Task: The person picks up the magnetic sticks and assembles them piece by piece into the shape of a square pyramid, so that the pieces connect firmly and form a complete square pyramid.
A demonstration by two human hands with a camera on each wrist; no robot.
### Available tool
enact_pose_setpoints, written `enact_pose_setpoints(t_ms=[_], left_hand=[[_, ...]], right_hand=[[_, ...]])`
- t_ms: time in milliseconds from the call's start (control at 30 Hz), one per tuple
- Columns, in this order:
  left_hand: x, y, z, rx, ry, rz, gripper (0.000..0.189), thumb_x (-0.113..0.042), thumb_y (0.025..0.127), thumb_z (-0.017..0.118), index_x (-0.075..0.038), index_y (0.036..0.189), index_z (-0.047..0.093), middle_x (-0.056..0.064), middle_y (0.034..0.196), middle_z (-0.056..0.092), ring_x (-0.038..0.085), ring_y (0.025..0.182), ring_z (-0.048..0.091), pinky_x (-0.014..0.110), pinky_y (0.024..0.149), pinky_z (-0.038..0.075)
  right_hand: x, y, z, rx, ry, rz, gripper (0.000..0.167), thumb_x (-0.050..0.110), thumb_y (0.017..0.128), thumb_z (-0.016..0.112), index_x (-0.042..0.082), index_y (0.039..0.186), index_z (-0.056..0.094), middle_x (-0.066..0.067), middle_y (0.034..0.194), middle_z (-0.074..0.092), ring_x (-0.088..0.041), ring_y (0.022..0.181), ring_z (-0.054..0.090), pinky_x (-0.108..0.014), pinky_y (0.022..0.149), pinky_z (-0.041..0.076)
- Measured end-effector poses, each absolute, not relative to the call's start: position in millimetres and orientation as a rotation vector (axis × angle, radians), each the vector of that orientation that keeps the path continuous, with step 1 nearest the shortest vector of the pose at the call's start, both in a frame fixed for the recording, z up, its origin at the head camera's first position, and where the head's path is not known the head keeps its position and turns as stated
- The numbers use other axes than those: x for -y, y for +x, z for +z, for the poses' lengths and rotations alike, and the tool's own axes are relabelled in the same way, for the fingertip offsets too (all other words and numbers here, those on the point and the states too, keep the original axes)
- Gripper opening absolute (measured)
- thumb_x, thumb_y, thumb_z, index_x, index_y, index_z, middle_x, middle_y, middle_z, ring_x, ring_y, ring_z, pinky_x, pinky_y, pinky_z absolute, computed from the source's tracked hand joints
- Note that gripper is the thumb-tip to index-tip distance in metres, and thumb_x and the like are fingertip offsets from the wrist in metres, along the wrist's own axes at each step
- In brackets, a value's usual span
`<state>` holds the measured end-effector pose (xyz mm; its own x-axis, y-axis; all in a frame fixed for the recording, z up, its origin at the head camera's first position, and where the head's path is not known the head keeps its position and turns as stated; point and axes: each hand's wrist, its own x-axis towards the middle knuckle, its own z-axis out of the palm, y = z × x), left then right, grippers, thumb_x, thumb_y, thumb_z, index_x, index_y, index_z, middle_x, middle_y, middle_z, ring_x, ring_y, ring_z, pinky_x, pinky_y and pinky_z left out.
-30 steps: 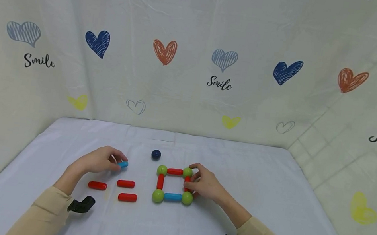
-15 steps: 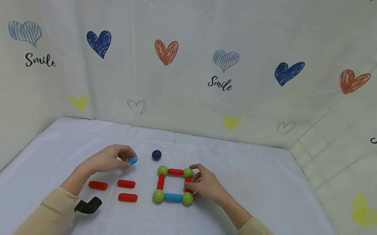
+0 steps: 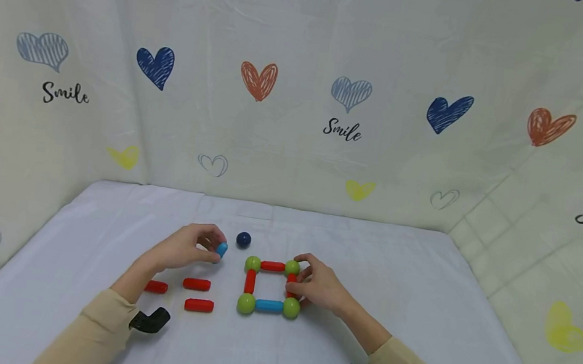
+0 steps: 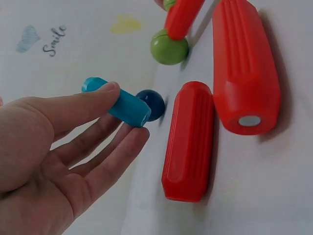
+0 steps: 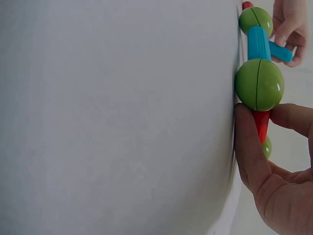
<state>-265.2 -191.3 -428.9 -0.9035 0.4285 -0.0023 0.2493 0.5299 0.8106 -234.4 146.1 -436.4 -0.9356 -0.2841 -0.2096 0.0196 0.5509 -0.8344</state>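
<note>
My left hand (image 3: 184,249) pinches a short light-blue rod (image 4: 128,108) between thumb and fingers, held above the table and tilted. A dark blue ball (image 3: 243,239) lies just beyond it. Right of these lies a square frame with a green ball (image 3: 246,304) at each corner. Three of its sides are red rods, such as the far one (image 3: 273,266); the near side is a blue rod (image 3: 269,306). My right hand (image 3: 324,287) grips the frame's right-hand red rod (image 5: 261,125), fingers on either side, partly covering it.
Left of the frame, a red rod (image 3: 196,284) and a second red rod (image 3: 199,305) lie on the white cloth. Another red rod (image 3: 157,287) is partly hidden behind the left forearm. A printed curtain (image 3: 285,144) hangs behind the table.
My left hand has carried the blue rod rightward and slightly away, toward the dark blue ball, turning it more upright. The right hand has kept its hold on the frame.
</note>
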Motion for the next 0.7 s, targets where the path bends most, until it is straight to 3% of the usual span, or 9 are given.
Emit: enact_pose_setpoints(t_ms=[267,700], left_hand=[[180.9,-267.8,-430.9,-2.579,0.63,1.329,0.039,-0.017,0.093,0.079,-0.01,0.13,0.067,-0.002,0.114,0.068,0.023,0.109,0.063,0.043,0.093,0.054],[152.2,-271.6,-430.5,-2.572,0.646,1.424,0.036,-0.014,0.091,0.08,-0.012,0.125,0.068,-0.002,0.114,0.068,0.023,0.111,0.064,0.044,0.096,0.054]], right_hand=[[-145.7,-233.6,-436.7,-2.48,-0.218,-1.329,0.059,0.013,0.092,0.078,0.006,0.142,0.048,-0.01,0.098,0.059,-0.022,0.074,0.066,-0.034,0.067,0.061],[-145.8,-234.9,-438.5,-2.48,-0.206,-1.323,0.059,0.014,0.091,0.079,0.007,0.141,0.049,-0.01,0.097,0.059,-0.021,0.074,0.066,-0.034,0.067,0.061]])
